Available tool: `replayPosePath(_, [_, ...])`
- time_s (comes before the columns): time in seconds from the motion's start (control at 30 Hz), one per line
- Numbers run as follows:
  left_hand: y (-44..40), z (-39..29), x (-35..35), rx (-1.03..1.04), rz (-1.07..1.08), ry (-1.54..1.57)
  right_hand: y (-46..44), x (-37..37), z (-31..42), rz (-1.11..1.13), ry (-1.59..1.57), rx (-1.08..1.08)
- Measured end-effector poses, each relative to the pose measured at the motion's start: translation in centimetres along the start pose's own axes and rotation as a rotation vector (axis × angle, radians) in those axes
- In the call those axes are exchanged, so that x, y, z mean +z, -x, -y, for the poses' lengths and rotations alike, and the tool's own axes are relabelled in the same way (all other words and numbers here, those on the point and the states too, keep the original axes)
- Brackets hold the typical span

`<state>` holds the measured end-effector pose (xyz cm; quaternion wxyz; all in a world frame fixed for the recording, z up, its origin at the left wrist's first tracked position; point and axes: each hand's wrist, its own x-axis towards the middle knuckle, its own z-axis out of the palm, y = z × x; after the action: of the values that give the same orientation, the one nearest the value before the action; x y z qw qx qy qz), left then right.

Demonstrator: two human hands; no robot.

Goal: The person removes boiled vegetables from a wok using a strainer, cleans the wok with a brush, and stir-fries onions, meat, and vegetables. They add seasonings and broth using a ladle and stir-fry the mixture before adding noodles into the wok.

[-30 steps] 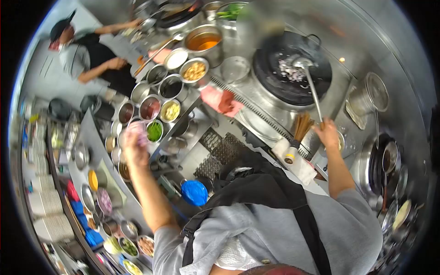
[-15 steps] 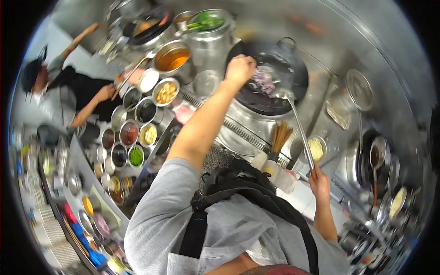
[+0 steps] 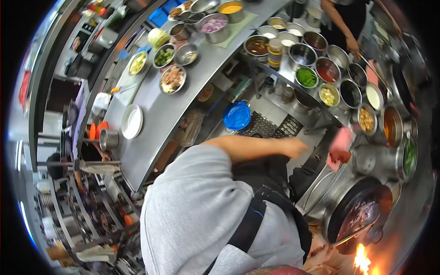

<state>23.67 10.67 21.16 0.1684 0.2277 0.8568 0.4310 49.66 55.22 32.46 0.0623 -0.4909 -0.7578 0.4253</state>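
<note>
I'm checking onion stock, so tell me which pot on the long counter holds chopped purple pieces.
The deep steel pot right beside the yellow-filled pot; among that counter's containers, it alone holds purple-and-white pieces.

Flames (image 3: 362, 259) flare near the wok (image 3: 350, 200), well apart from the left hand (image 3: 294, 147).
</note>
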Motion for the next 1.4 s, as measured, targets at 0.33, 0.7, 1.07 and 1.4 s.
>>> replayPosePath(0.33, [36.7, 18.8, -22.1, -0.767, -1.699, 1.07, 5.2, 5.5, 2.0, 0.029, -0.174, 0.141])
replayPosePath(0.7, [44.7, 21.3, -24.9, -0.375, -1.228, 0.818, 10.9, 6.7, 3.1, -0.128, -0.471, 0.147])
replayPosePath(1.07, [10.0, 1.4, -17.0, -0.365, -0.246, 0.736, 4.0, 6.8, -0.1, -0.243, -0.194, -0.091])
replayPosePath(1.4, [-23.1, -23.0, 1.7, 0.304, 0.104, 0.211, 15.5, -0.2, -2.2, -0.314, 0.006, -0.265])
